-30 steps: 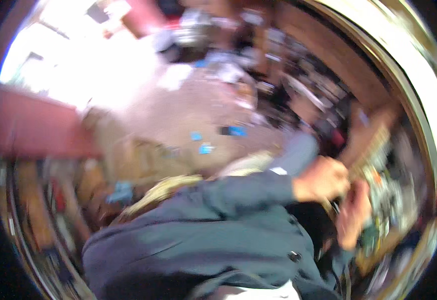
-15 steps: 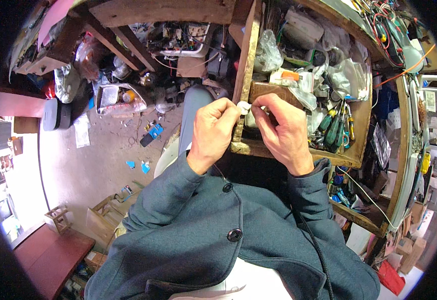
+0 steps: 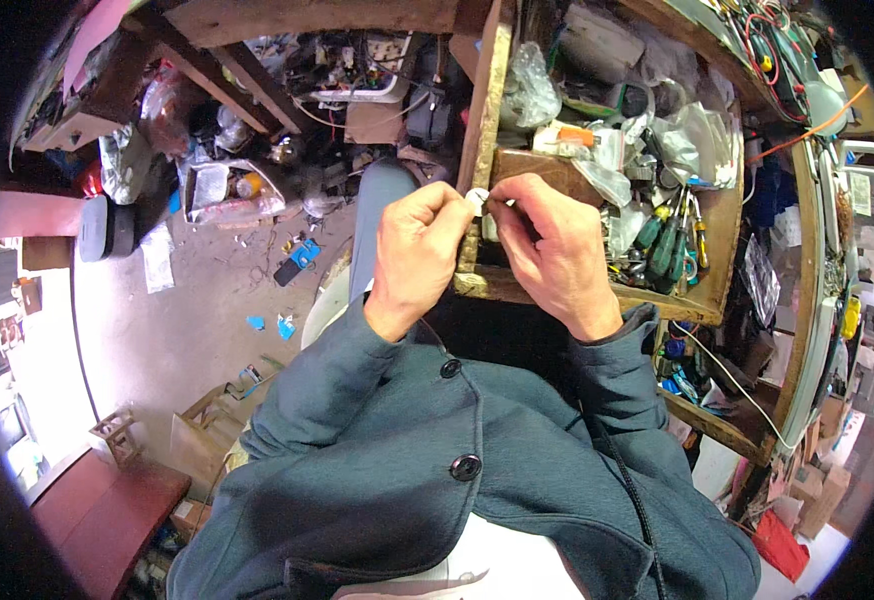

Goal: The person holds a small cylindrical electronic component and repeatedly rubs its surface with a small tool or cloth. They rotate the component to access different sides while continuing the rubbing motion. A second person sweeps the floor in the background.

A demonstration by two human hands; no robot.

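Observation:
Between my fingertips is a small white round piece, too small to tell its kind. My left hand pinches it from the left, thumb and forefinger closed. From the other side my right hand comes up to it with its fingers in a pinch; what those fingertips hold is too fine to make out. Both hands are raised over the front left corner of an open wooden drawer. Inside the drawer, right of my hand, lie several green-handled screwdrivers beside plastic bags.
A lower drawer with small parts stands out at the right. An orange cable and a white cable run nearby. On the floor to the left lie a blue and black object and a box of odds and ends.
Both hands have shifted slightly left and the right fingertips have come nearer the white piece. It shows rounder now. The whole view has shifted a little too.

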